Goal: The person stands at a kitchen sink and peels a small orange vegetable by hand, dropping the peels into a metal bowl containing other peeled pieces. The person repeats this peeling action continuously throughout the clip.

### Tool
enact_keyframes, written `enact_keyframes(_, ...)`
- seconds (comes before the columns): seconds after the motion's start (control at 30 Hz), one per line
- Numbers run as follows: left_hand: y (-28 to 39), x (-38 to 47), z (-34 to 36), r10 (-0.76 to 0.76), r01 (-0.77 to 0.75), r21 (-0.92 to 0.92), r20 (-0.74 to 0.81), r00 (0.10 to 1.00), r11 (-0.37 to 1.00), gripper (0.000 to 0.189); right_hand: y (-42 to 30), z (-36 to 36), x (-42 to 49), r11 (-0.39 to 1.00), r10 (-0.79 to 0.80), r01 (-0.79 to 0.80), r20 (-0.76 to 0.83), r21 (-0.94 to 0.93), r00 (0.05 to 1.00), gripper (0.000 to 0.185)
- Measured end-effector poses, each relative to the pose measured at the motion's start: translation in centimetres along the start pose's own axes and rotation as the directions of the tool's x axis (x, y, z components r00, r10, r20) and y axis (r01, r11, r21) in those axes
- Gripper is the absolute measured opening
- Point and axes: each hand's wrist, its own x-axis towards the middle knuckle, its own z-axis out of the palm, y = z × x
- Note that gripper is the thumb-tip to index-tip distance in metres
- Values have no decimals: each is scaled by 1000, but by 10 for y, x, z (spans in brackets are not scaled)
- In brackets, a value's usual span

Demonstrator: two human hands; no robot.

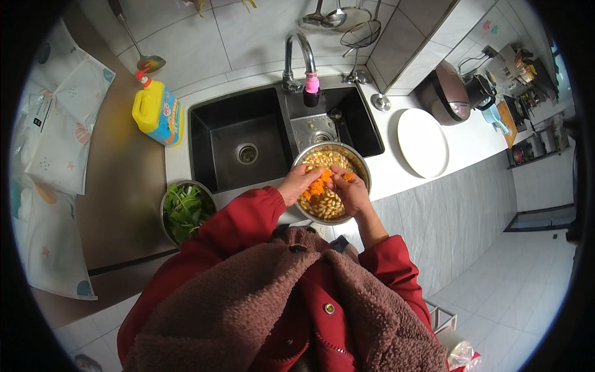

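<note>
A round stainless steel bowl (368, 179) stands at the front edge of the sink, full of pale pumpkin seeds (327, 207) in liquid. Over it my left hand (300, 182) holds a clump of orange pumpkin pulp (318, 185) between thumb and fingers. My right hand (349, 190) pinches at the right side of the same pulp, with a small orange bit by its fingers. Both hands are above the bowl, close together. How much pulp lies in each palm is hidden.
Behind the bowl is a black double sink (237, 135) with a chrome faucet (302, 42). To the left are a metal bowl of leafy greens (186, 209) and a yellow detergent jug (158, 114). A white plate (423, 143) and a rice cooker (446, 95) are at right.
</note>
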Motion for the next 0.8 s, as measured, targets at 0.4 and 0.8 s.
enact_keyframes(0.4,27,-1,-20,-10,22,-295,44,999,955,24,-8,-18,11,405,-256,199,98,-892,962,21)
enact_keyframes(0.8,53,-2,-9,-19,44,-359,71,997,932,24,25,22,35,-49,-258,294,296,-955,920,47)
